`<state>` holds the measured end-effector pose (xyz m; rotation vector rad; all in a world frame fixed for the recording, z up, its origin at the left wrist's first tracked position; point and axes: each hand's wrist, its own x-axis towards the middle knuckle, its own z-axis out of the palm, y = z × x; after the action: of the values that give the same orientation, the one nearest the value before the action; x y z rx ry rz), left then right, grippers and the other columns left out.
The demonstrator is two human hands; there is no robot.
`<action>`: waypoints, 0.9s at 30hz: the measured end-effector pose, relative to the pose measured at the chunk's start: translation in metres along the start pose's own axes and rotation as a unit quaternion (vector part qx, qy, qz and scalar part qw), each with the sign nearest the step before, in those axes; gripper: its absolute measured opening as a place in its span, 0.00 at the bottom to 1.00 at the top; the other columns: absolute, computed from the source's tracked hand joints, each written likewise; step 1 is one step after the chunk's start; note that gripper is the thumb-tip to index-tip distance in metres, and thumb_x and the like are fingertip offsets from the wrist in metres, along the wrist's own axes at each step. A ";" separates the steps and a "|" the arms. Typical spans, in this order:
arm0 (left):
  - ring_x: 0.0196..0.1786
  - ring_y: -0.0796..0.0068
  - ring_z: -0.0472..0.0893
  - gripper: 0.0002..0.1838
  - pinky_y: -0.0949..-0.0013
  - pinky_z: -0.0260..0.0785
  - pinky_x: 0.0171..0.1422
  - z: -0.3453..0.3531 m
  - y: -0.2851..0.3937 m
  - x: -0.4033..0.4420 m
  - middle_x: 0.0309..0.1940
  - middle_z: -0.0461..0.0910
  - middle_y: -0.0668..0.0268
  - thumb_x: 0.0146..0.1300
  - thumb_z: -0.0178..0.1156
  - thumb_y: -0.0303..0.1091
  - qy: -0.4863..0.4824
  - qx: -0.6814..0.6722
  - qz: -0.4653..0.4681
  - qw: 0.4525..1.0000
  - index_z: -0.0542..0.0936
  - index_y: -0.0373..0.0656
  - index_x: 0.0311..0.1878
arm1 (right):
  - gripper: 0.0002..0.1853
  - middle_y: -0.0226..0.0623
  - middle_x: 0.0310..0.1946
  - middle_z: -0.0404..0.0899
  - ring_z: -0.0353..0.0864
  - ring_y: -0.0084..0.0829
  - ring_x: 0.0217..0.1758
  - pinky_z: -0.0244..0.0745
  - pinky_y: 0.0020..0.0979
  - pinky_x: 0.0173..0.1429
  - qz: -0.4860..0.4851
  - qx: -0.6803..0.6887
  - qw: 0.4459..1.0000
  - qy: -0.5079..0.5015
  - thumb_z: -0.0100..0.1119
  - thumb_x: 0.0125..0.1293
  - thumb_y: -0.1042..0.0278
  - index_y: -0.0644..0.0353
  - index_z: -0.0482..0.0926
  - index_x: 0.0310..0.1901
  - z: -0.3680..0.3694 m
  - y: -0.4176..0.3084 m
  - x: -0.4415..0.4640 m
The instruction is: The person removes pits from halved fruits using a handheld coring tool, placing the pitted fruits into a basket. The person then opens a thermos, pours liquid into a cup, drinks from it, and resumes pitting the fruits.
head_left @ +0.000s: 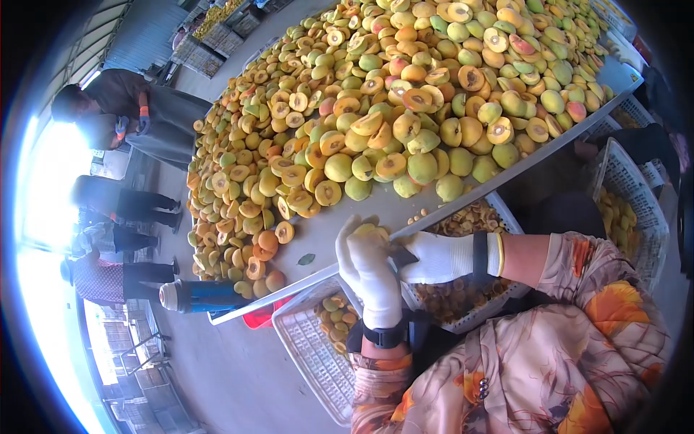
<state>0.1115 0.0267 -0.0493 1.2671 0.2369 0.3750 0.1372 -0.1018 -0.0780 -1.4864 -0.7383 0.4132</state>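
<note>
My L hand (pixel 372 267), white glove, is curled round a piece of fruit (pixel 373 229), right by the table (pixel 340 239) edge. My R hand (pixel 441 257), also gloved, is up against the L w/ fingers bent in tight; can't tell if it's got a tool or pit in it, b/c the dark bit at the fingertips is too blurred.

Risks, I'd say: wet fruit could slip on glove fabric & drop off the edge into the crate of brown scraps (pixel 519 291) under my R wrist. If that dark bit is a blade, a slip could nick my L fingers, since both hands are so close. The fruit pile (pixel 405 123) is heaped steep, so a knock might send some rolling my way; a few small pits (pixel 417 217) sit near the rim too.

Room: a grey strip of tabletop shows btwn pile & near edge, widest on my L, w/ just a leaf (pixel 306 259) there. The blue flask (pixel 210 296) is at the far L corner. Below, the L crate (pixel 307 354) sits close to my L forearm, so not much elbow space down there.
</note>
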 end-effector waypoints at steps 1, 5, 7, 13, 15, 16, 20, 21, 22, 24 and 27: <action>0.38 0.75 0.82 0.24 0.75 0.74 0.42 0.006 0.007 0.002 0.42 0.84 0.58 0.78 0.55 0.45 0.001 -0.022 -0.024 0.999 0.75 0.32 0.63 | 0.14 0.47 0.42 0.84 0.84 0.41 0.49 0.77 0.39 0.56 0.039 -0.054 0.998 -0.023 0.62 0.62 0.75 0.68 0.79 0.49 -0.009 -0.005 0.001; 0.39 0.76 0.82 0.25 0.78 0.72 0.39 -0.016 0.002 0.014 0.38 0.84 0.59 0.77 0.58 0.45 -0.091 0.049 -0.100 0.990 0.76 0.31 0.62 | 0.10 0.50 0.33 0.83 0.86 0.48 0.37 0.78 0.43 0.44 -0.041 -0.370 0.926 -0.062 0.64 0.65 0.70 0.65 0.79 0.44 -0.028 0.012 -0.009; 0.38 0.78 0.82 0.23 0.81 0.70 0.36 -0.015 -0.005 0.011 0.36 0.84 0.60 0.76 0.59 0.44 -0.064 0.046 -0.091 0.993 0.78 0.30 0.59 | 0.10 0.50 0.31 0.82 0.85 0.50 0.34 0.78 0.44 0.41 -0.032 -0.367 0.929 -0.038 0.63 0.65 0.71 0.64 0.77 0.46 -0.025 0.013 -0.013; 0.34 0.76 0.82 0.22 0.78 0.73 0.35 -0.001 -0.003 -0.003 0.35 0.84 0.58 0.77 0.57 0.44 -0.019 0.080 -0.018 0.996 0.80 0.29 0.54 | 0.06 0.51 0.32 0.81 0.83 0.52 0.35 0.77 0.45 0.42 0.037 -0.175 0.983 0.034 0.59 0.63 0.75 0.64 0.76 0.40 -0.003 -0.009 -0.022; 0.34 0.74 0.82 0.23 0.76 0.74 0.36 0.004 0.001 -0.008 0.35 0.84 0.57 0.78 0.56 0.45 -0.021 0.065 -0.003 0.998 0.81 0.29 0.52 | 0.08 0.50 0.34 0.83 0.85 0.50 0.38 0.80 0.43 0.47 0.051 -0.120 0.991 0.025 0.61 0.62 0.76 0.64 0.77 0.44 0.000 -0.014 -0.022; 0.34 0.73 0.83 0.23 0.75 0.75 0.36 0.004 0.001 -0.009 0.34 0.84 0.56 0.78 0.55 0.45 -0.019 0.058 -0.016 0.998 0.81 0.29 0.52 | 0.09 0.50 0.35 0.83 0.85 0.49 0.38 0.80 0.43 0.48 0.005 -0.099 0.995 0.030 0.61 0.63 0.75 0.64 0.78 0.44 0.002 -0.010 -0.022; 0.34 0.70 0.83 0.23 0.73 0.77 0.39 0.001 0.004 -0.006 0.34 0.85 0.54 0.79 0.53 0.46 -0.032 0.056 -0.055 0.996 0.81 0.30 0.50 | 0.10 0.42 0.37 0.85 0.86 0.42 0.41 0.80 0.40 0.50 -0.039 -0.089 0.995 -0.009 0.62 0.64 0.75 0.65 0.79 0.46 -0.003 -0.008 -0.023; 0.34 0.70 0.83 0.23 0.72 0.77 0.40 0.000 0.004 -0.006 0.34 0.85 0.53 0.79 0.52 0.46 -0.042 0.061 -0.064 0.995 0.82 0.30 0.49 | 0.09 0.39 0.36 0.84 0.85 0.39 0.39 0.80 0.38 0.48 0.067 -0.032 0.995 -0.065 0.61 0.65 0.74 0.65 0.79 0.45 -0.008 -0.016 -0.022; 0.34 0.70 0.83 0.23 0.72 0.77 0.40 0.001 0.005 -0.006 0.34 0.85 0.53 0.79 0.52 0.46 -0.047 0.094 -0.021 0.994 0.82 0.30 0.49 | 0.08 0.37 0.34 0.83 0.85 0.36 0.37 0.80 0.36 0.46 0.173 0.026 0.977 -0.121 0.61 0.65 0.74 0.65 0.79 0.45 -0.015 -0.033 -0.020; 0.33 0.70 0.82 0.23 0.71 0.77 0.40 0.005 0.005 -0.008 0.34 0.86 0.53 0.79 0.51 0.46 -0.059 0.161 0.064 0.983 0.82 0.30 0.49 | 0.07 0.33 0.30 0.82 0.82 0.31 0.31 0.79 0.33 0.39 0.220 0.074 0.959 -0.160 0.60 0.67 0.73 0.65 0.79 0.44 -0.019 -0.041 -0.021; 0.32 0.71 0.81 0.25 0.70 0.77 0.40 0.000 -0.005 0.002 0.35 0.86 0.52 0.78 0.51 0.49 -0.058 0.146 0.037 0.987 0.82 0.31 0.49 | 0.06 0.30 0.23 0.77 0.75 0.25 0.21 0.72 0.29 0.26 0.142 0.077 0.978 -0.132 0.59 0.69 0.71 0.64 0.79 0.42 -0.020 -0.044 -0.022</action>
<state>0.1142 0.0266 -0.0543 1.5841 0.1498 0.3361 0.1262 -0.1351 -0.0373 -1.4082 -0.6838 0.8808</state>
